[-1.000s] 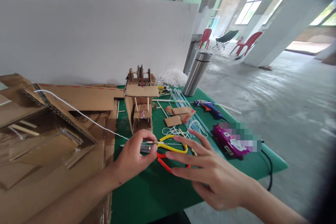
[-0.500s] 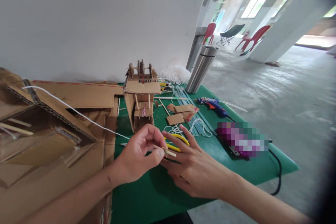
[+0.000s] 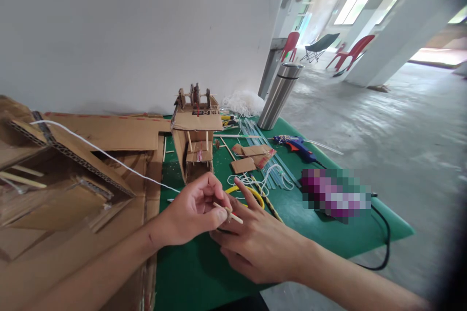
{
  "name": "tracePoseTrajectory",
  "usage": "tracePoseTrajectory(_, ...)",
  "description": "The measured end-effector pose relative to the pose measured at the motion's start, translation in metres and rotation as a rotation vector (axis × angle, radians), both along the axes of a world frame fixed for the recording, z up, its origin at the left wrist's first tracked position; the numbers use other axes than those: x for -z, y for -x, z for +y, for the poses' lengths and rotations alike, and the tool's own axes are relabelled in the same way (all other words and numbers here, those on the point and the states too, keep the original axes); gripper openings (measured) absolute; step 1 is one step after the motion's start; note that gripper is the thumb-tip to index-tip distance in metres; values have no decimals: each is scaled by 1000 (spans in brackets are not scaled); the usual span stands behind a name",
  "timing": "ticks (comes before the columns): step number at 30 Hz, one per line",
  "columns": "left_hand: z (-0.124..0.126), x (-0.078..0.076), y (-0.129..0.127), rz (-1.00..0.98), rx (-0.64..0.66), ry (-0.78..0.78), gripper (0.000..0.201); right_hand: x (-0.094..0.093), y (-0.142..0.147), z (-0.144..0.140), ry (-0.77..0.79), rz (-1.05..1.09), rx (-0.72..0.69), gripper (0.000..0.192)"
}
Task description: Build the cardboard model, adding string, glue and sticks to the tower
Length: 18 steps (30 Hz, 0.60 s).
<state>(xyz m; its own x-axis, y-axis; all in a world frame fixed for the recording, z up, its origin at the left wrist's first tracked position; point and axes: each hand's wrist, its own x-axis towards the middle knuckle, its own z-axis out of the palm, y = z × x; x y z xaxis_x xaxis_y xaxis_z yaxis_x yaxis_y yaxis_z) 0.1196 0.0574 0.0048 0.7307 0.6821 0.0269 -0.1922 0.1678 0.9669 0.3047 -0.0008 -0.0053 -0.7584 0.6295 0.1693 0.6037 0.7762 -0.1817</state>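
My left hand [image 3: 195, 211] pinches a thin wooden stick [image 3: 229, 213] between thumb and fingers. A white string [image 3: 105, 156] runs from that hand up and left to the cardboard pieces. My right hand [image 3: 255, 240] lies palm down over yellow-handled pliers [image 3: 251, 194] on the green mat [image 3: 204, 272], its fingers closing around the handles. The stick's tip rests across my right hand's fingers. A small cardboard model tower [image 3: 195, 131] stands just behind both hands.
Large corrugated cardboard pieces [image 3: 73, 189] fill the left side. A steel flask [image 3: 279, 96], a blue glue gun [image 3: 297, 146], clear glue sticks, cardboard scraps [image 3: 250, 158] and a purple power strip [image 3: 333, 192] lie at the right. A white board stands behind.
My right hand came down from hovering onto the pliers and slid nearer. My left hand lifted the stick slightly toward me. The view shifted a little.
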Motion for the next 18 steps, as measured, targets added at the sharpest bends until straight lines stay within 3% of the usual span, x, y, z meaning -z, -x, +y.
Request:
tracePoseTrajectory(8,8,3,5,-138,-31,81,25,2,-3,0,-25,38,-2,23)
tracePoseTrajectory(18,9,-2,5,-153,-23,181,35,4,-14,8,-36,166,88,19)
